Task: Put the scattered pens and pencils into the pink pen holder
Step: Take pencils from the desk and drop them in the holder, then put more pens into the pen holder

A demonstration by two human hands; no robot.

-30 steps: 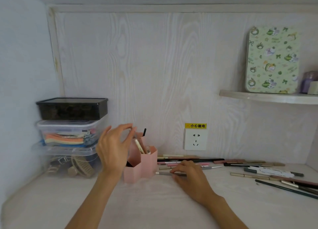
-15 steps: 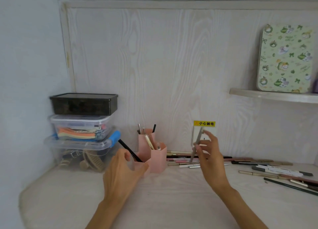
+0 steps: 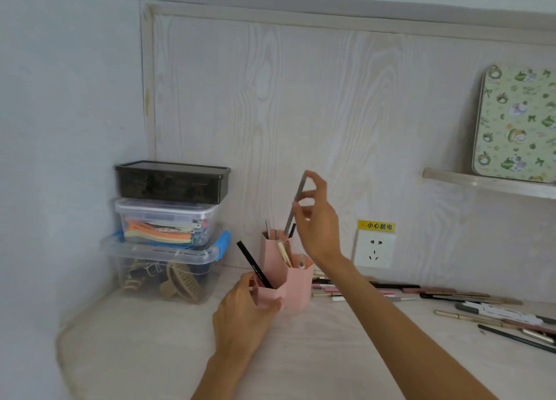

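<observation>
The pink plastic pen holder (image 3: 296, 282), made of three joined cups of different heights, stood on the pale wood-look desk (image 3: 301, 354) near the back wall. Your left hand (image 3: 240, 312) curled round its shortest front cup and held it steady, right beside a black pencil (image 3: 254, 264) that leaned out of that cup. Your right hand (image 3: 316, 219) pinched a thin grey pen (image 3: 296, 204) between thumb and fingers, and the pen pointed almost straight down, with its low tip just above the tallest back cup. That cup already had a few pens in it. To do this step well, I think you needed to keep the pen standing up, aim it at a gap between the pens inside, and let go only when the tip was well inside the cup. If it went in slanted it might have knocked the rim and tipped out. Many more pens and pencils (image 3: 451, 297) lay flat along the back of the desk to the right, so there was a lot left to pick up. To the left, three plastic boxes (image 3: 168, 228) sat in a stack, the top one dark. A white wall socket (image 3: 374, 250) with a yellow label was behind the holder, and a green patterned tin (image 3: 516, 126) stood on a small shelf (image 3: 481, 183).
</observation>
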